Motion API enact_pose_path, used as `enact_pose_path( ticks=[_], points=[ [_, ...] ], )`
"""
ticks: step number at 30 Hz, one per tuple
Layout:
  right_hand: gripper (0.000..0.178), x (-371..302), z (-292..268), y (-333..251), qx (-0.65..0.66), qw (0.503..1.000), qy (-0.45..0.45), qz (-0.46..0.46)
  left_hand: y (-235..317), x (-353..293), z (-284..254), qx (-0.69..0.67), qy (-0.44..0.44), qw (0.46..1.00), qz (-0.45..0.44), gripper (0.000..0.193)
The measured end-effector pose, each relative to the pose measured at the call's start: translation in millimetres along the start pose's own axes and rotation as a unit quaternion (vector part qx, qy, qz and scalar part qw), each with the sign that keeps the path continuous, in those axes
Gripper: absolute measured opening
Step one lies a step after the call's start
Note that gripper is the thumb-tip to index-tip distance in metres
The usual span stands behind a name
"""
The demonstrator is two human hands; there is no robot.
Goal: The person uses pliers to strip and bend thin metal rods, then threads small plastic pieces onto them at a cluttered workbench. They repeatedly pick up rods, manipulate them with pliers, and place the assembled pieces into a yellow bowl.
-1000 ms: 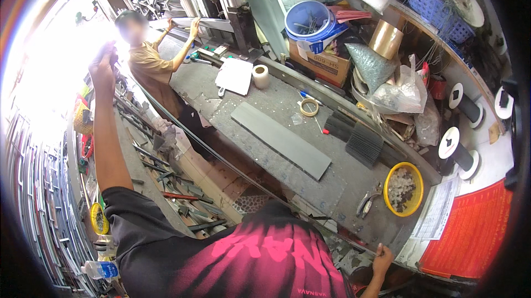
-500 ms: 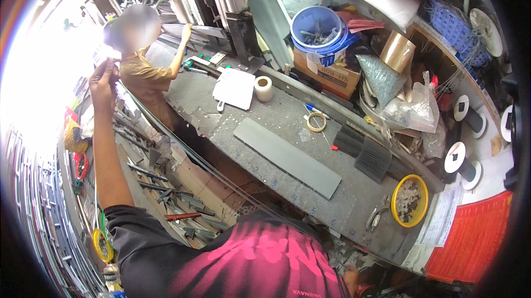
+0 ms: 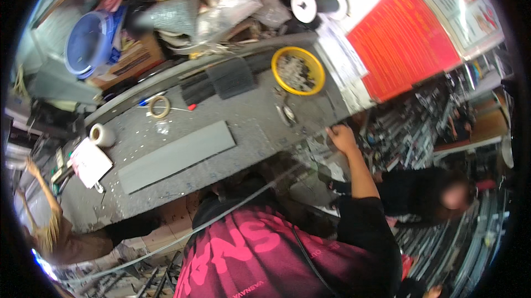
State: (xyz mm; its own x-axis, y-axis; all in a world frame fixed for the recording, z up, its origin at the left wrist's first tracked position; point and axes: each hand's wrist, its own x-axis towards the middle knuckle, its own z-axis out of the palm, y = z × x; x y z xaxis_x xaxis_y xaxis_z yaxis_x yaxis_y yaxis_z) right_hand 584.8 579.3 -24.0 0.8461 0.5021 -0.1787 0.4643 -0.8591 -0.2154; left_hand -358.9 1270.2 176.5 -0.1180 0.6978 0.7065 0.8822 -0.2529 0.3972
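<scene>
My right hand (image 3: 344, 139) is at the bench's front right corner, fingers curled closed. A long thin grey strip (image 3: 243, 200) crosses in front of my body from the lower left and runs up to this hand, which appears to grip its end; blur hides the exact hold. My left hand is outside the picture. On the grey bench (image 3: 251, 137) lies a flat grey rectangular panel (image 3: 177, 157). Close to my right hand are a yellow basin (image 3: 275, 70) of small pale and dark pieces and a metal hand tool (image 3: 287, 111).
A tape ring (image 3: 159, 114), dark ribbed pieces (image 3: 232, 78), a white roll (image 3: 102, 135) and a white sheet (image 3: 91, 164) lie on the bench. A co-worker in tan (image 3: 66, 240) stands left; a person in black (image 3: 412, 193) is at right. Metal lengths (image 3: 387, 132) are piled beyond.
My view has swung right. My left hand, raised at the far left before, has left the picture. My right hand has come up from the lower edge to the bench corner.
</scene>
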Motion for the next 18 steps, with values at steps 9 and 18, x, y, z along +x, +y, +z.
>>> enact_pose_path(
  ticks=[9, 18],
  points=[
    [0.066, -27, -71, -140, 0.189, 0.972, 0.131, -0.053, -113, -263, 21, 0.029, -0.22, 0.933, -0.282, 0.037],
    [0.058, -46, -83, -262, 0.221, 0.947, 0.102, -0.211, -108, -431, 49, -0.134, -0.26, 0.703, -0.648, 0.046]
  ],
)
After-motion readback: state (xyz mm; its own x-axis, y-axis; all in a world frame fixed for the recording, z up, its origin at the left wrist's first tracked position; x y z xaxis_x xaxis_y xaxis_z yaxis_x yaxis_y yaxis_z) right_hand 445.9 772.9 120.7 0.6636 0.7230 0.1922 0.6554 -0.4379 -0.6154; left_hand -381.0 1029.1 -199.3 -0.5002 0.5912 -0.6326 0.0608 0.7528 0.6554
